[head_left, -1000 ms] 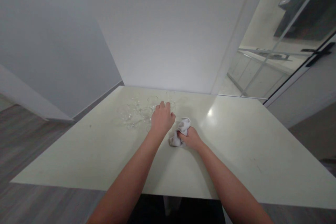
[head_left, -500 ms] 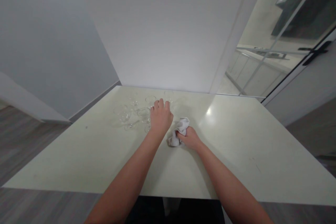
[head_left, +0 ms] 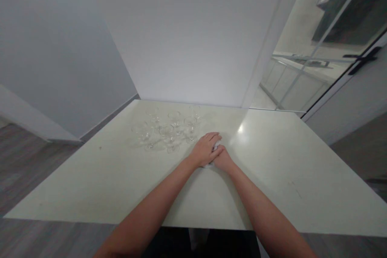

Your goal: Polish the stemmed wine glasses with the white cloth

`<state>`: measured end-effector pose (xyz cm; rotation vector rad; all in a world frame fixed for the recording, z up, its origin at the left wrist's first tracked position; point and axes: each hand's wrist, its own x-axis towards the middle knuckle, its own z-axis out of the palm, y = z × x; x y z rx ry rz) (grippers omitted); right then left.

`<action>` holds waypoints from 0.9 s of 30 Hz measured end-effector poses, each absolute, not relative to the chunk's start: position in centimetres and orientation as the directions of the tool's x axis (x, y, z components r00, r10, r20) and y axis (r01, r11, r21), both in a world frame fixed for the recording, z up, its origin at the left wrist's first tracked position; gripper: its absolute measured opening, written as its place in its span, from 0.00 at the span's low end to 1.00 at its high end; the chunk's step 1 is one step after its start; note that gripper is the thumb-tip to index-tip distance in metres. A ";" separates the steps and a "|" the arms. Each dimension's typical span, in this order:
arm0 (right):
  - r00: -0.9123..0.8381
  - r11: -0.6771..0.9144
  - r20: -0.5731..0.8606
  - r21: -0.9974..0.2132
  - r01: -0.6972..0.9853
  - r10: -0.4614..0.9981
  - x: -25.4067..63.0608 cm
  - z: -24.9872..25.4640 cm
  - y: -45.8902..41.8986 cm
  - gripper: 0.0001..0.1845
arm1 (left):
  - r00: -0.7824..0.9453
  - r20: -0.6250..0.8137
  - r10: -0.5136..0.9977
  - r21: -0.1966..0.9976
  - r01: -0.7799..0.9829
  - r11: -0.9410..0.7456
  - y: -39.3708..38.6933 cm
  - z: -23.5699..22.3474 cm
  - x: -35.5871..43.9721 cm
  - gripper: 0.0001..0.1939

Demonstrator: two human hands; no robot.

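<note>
Both my hands meet over a white cloth [head_left: 217, 144] at the middle of the table. My left hand [head_left: 206, 150] lies over the cloth from the left, its fingers closed on it and covering most of it. My right hand [head_left: 223, 159] grips the same cloth from the right, touching my left hand. Just left of and beyond my hands stand several clear stemmed glasses; the nearest are one glass [head_left: 190, 125] and another glass [head_left: 167, 131]. Their outlines are faint against the pale tabletop.
The pale glossy table [head_left: 260, 197] runs back to a white wall panel [head_left: 193, 40]. Farther left in the group stands another clear glass [head_left: 143, 133]. At the right is a glazed door with a black handle [head_left: 364, 60].
My left hand has come away from the glasses and moved right and nearer, onto the cloth. The glass it covered now shows, standing. My right hand has stayed on the cloth.
</note>
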<state>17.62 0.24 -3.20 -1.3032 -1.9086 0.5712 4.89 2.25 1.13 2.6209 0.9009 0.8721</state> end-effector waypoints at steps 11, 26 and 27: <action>-0.092 0.232 0.214 -0.867 0.442 0.973 17.5 -2.6 -0.2 0.10 | 0.294 0.341 0.893 0.703 0.551 -0.450 9.2 -1.7 5.7 0.26; -0.128 0.239 0.201 -0.807 0.539 0.971 17.3 -2.0 -0.7 0.10 | 0.158 0.326 0.932 0.686 0.639 -0.348 12.6 -2.7 4.2 0.22; -0.127 0.240 0.204 -0.809 0.536 0.971 17.3 -2.1 -0.7 0.10 | 0.153 0.323 0.934 0.684 0.644 -0.342 12.8 -2.7 4.0 0.22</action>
